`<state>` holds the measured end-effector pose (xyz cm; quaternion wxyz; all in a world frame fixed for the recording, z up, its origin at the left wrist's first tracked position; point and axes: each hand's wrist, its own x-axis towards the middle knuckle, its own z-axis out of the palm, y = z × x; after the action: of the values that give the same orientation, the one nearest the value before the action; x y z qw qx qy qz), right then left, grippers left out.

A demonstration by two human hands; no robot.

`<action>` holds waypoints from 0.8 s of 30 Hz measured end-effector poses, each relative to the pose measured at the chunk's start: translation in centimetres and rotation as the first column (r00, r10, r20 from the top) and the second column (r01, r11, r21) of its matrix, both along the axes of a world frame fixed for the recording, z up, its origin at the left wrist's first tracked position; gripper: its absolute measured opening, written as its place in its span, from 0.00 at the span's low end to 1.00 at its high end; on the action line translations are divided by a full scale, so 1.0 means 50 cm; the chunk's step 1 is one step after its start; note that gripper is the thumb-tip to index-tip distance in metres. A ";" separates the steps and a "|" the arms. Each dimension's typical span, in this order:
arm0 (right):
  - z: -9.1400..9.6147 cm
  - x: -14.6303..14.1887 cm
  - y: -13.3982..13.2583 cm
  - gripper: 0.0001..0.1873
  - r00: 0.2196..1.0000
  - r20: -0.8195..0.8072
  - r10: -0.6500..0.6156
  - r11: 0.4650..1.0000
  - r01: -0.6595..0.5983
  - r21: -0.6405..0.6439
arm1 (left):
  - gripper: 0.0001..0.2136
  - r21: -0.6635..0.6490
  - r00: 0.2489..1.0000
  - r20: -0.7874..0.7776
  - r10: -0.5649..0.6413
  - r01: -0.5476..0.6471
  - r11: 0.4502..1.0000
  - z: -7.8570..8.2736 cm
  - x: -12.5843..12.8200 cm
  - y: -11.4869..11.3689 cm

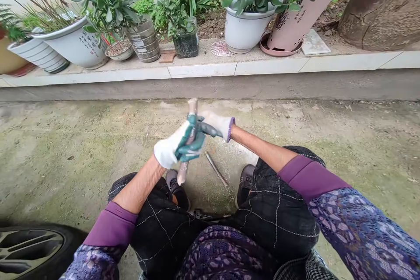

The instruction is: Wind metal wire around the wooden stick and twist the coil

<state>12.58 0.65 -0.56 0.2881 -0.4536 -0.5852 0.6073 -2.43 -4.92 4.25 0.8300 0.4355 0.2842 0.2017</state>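
My left hand (175, 145), in a white glove with a green rubber-coated palm, is closed around an upright, pale wooden stick (183, 171). My right hand (218, 124), in a matching glove, grips a dark grey hand tool (208, 129) whose far end is pressed against the stick, partly hidden by the fingers. Below my hands, a thin, pale stick (216, 169) lies on the concrete ground (98, 162) between my shoes. A black-handled plier-like tool (203, 215) lies partly hidden beneath my knees.
I am seated with dark checked trousers (275, 214) and purple patterned sleeves (357, 232) in view. A car tyre (33, 249) sits at the lower left. Ahead, a low tiled ledge (203, 70) holds potted plants, including a white pot (246, 28).
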 end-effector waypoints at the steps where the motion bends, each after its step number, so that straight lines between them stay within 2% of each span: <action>1: 0.005 0.011 0.000 0.06 1.000 0.018 -0.001 1.000 0.001 0.008 | 0.29 0.048 0.995 0.004 0.098 -0.099 0.994 0.008 -0.010 0.009; 4: 0.025 0.041 -0.007 0.07 0.991 0.134 0.008 0.996 -0.020 0.089 | 0.34 0.129 0.970 -0.033 0.243 -0.237 0.963 0.010 -0.034 0.025; 8: 0.045 0.054 -0.034 0.12 0.935 0.354 0.030 0.984 -0.089 0.152 | 0.35 0.151 0.963 -0.139 0.233 -0.212 0.966 -0.014 -0.043 0.016; 10: 0.049 0.052 -0.046 0.13 0.912 0.409 0.043 0.977 -0.124 0.174 | 0.34 0.161 0.962 -0.167 0.216 -0.190 0.969 -0.021 -0.041 0.009; 13: 0.056 0.051 -0.052 0.14 0.907 0.422 0.014 0.975 -0.106 0.195 | 0.33 0.176 0.962 -0.174 0.210 -0.180 0.968 -0.018 -0.040 0.008; 18: 0.076 0.064 -0.051 0.17 0.939 0.334 -0.076 0.970 -0.008 0.243 | 0.29 0.156 0.978 -0.080 0.194 -0.180 0.971 0.006 -0.051 0.026; 21: 0.082 0.069 -0.058 0.19 0.940 0.332 -0.083 0.963 -0.010 0.269 | 0.22 0.177 0.956 -0.065 0.287 -0.272 0.946 0.022 -0.057 0.029; 24: 0.069 0.068 -0.066 0.17 0.920 0.385 -0.069 0.951 -0.056 0.304 | 0.20 0.222 0.875 -0.183 0.448 -0.407 0.886 0.028 -0.059 0.025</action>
<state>15.96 -2.67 2.90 0.2349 -0.5168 -0.7171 0.4044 -5.38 -3.65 5.64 0.6843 0.4536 0.4484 0.3535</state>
